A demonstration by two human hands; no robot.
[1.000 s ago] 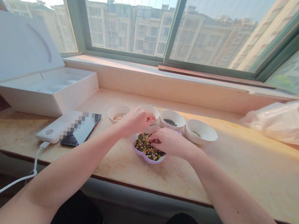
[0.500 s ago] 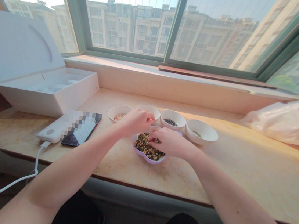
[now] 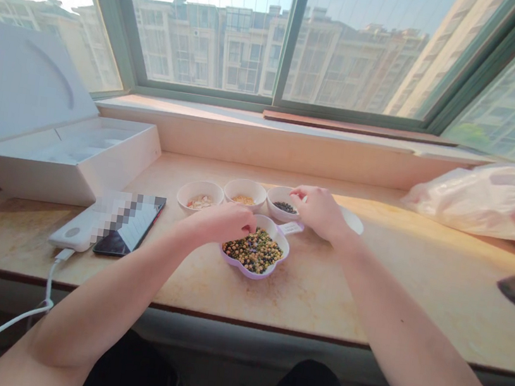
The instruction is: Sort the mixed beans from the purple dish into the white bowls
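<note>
Window (image 3: 215,46) across far side; stone-look countertop (image 3: 417,286) below it. Open white box (image 3: 122,164) far left, plastic bag (image 3: 491,197) far right. Lilac-rimmed dish (image 3: 253,275) on countertop, near-center, handle pointing far right. Left hand (image 3: 224,221) at dish's far-left edge, fingers curled in, thumb near forefinger; can't tell if anything's pinched. Right hand (image 3: 319,213) reaches over right side of black-bean bowl (image 3: 281,192), fingers bent down; gap between fingertips unclear, can't tell if holding anything. That bowl is third from left in a row of four beyond the dish: first bowl (image 3: 184,198), second bowl (image 3: 246,185), and last bowl (image 3: 355,223), mostly hidden by right hand. Phone (image 3: 109,245) left, beside white power bank (image 3: 72,232). Smallest: green-yellow-dark bean mix (image 3: 256,250) in dish, pale flaky bits (image 3: 200,201) in first bowl, yellow grains (image 3: 243,200) in second, black beans (image 3: 285,207) in third.
</note>
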